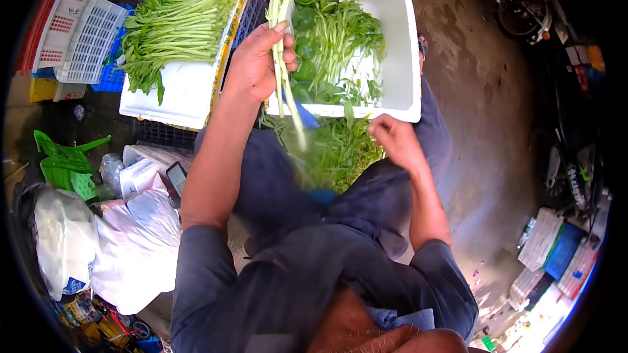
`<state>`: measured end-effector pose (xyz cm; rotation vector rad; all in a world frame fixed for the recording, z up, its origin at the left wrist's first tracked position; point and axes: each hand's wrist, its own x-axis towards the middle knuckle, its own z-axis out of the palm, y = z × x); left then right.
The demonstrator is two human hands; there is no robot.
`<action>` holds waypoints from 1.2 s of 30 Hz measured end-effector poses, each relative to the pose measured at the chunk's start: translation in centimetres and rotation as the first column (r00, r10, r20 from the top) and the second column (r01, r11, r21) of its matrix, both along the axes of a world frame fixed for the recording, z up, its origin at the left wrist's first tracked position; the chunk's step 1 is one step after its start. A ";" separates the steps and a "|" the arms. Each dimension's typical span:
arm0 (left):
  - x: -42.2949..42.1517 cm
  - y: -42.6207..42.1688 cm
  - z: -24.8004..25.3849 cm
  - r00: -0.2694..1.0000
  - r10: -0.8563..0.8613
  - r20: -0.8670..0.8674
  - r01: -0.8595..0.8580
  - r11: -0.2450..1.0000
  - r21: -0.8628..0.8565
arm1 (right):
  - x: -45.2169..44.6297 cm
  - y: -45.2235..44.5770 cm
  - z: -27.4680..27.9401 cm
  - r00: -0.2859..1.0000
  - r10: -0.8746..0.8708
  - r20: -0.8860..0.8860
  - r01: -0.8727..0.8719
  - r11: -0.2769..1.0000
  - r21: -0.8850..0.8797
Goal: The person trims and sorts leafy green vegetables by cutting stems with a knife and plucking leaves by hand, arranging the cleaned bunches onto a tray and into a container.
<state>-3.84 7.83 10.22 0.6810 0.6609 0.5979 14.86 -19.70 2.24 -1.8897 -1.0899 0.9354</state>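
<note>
My left hand [258, 65] is closed round a few long, pale green stalks of leafy greens [280, 68], which look like water spinach. Their leafy tops pass beyond the upper edge of the view, and their cut ends hang downward. At the front right corner of a white foam box [400, 39], my right hand [398, 142] is held with its fingers curled together; anything in the pinch is hidden. Loose greens [343, 33] lie inside that box. Between my knees is a heap of trimmed leaves and stems [340, 157], partly blurred.
To the left, a large pile of long greens [186, 19] rests on another white foam box [170, 95]. Plastic crates [95, 33], a green plastic stool [69, 163] and white bags [140, 242] stand farther left. A motorcycle wheel [521, 10] and stacked crates [556, 248] are on the right.
</note>
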 end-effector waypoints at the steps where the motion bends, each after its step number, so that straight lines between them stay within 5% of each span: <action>1: 0.2 0.0 -0.2 1.000 0.013 -0.004 -0.013 1.000 -0.020 | 1.2 1.7 0.0 0.996 -0.077 -0.053 0.076 0.997 -0.018; 7: -0.6 1.5 -2.7 0.997 0.062 0.037 -0.058 0.993 -0.104 | 11.6 13.2 -12.9 0.956 -0.186 -0.229 0.132 0.964 -0.232; 9: -0.9 2.3 -2.6 0.998 0.037 0.041 -0.033 0.994 -0.104 | 12.9 16.0 -18.8 0.978 -0.149 -0.147 0.083 0.921 -0.380; 10: -0.9 2.5 -2.5 0.999 0.050 0.000 -0.049 0.993 -0.110 | 15.2 16.1 -26.7 0.985 0.170 0.005 -0.160 0.941 -0.298; 12: -1.0 2.8 -2.1 0.994 0.077 -0.076 -0.083 0.993 -0.085 | 17.9 16.6 -34.1 0.684 0.642 0.345 -0.536 0.764 -0.358; 14: -1.1 2.9 -1.8 0.988 0.106 -0.117 -0.113 0.992 -0.057 | 17.2 18.7 -36.0 0.124 0.844 0.522 -0.632 0.473 -0.614; 15: -1.2 3.0 -1.6 0.985 0.116 -0.128 -0.121 0.992 -0.033 | 16.5 19.6 -36.2 0.529 0.759 0.379 -0.466 0.633 -0.618; 16: -1.3 3.2 -1.8 0.986 0.122 -0.110 -0.124 0.992 -0.014 | 15.4 20.3 -35.7 0.840 0.498 0.215 -0.250 0.707 -0.662; 17: -1.5 3.3 -2.0 0.989 0.121 -0.086 -0.121 0.993 0.001 | 14.3 20.9 -34.5 0.991 0.115 0.069 -0.027 0.676 -0.736; 22: -1.4 3.4 -1.7 0.984 0.171 -0.053 -0.173 0.984 -0.050 | 12.6 20.4 -33.8 0.904 0.023 0.427 0.279 0.725 -0.630; 27: -1.6 3.1 -1.6 0.983 0.166 -0.075 -0.168 0.985 -0.027 | 16.3 19.8 -31.9 0.867 -0.177 0.465 0.406 0.793 -0.455; 29: -1.2 3.1 -1.4 0.981 0.159 -0.112 -0.160 0.987 -0.003 | 16.9 20.2 -30.4 0.867 -0.486 0.113 0.489 0.782 -0.387; 31: -1.2 3.1 -1.1 0.976 0.161 -0.144 -0.159 0.987 0.027 | 16.2 20.9 -27.1 0.692 -0.663 -0.286 0.569 0.745 -0.348; 34: -1.5 3.1 -1.3 0.979 0.144 -0.145 -0.151 0.987 -0.045 | 13.1 20.8 -19.7 0.491 -0.625 -0.608 0.628 0.737 -0.250; 36: -1.4 2.9 -1.7 0.977 0.138 -0.163 -0.150 0.987 -0.065 | 8.9 20.5 -11.9 0.353 -0.662 -0.662 0.700 0.656 -0.283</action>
